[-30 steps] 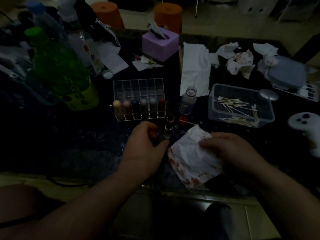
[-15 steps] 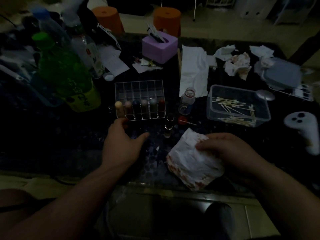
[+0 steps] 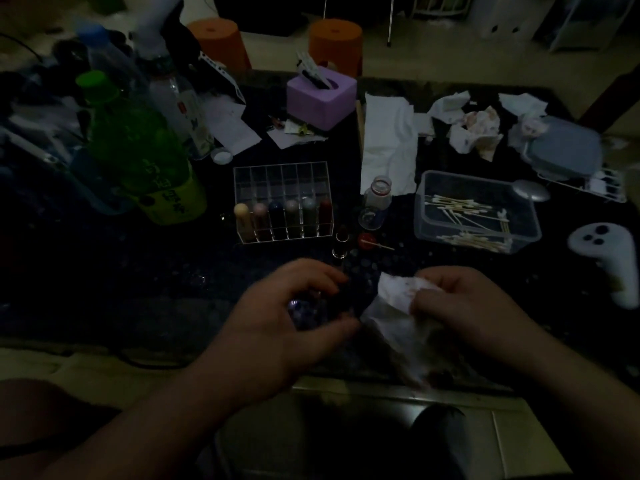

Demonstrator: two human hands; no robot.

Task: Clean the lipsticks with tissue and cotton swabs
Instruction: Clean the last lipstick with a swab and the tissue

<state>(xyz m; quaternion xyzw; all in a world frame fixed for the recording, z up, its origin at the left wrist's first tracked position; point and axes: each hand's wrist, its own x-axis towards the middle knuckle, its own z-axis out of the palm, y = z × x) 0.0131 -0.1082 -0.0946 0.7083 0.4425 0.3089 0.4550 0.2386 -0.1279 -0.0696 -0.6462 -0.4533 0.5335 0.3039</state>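
The right hand [image 3: 460, 306] pinched the stained tissue [image 3: 398, 303]. The left hand [image 3: 284, 327] lay curled at its 9 o'clock; too dark to tell whether it held anything. 6 lipsticks [image 3: 292, 213] stood in the organiser [image 3: 280, 167] at 12 o'clock.

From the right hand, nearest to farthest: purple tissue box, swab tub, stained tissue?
1. The stained tissue, held in the right hand.
2. The swab tub, on the table beyond the hand.
3. The purple tissue box, far back left.

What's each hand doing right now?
Left hand: fingers curled, too dark to tell whether it holds anything.
Right hand: pinching the stained tissue.
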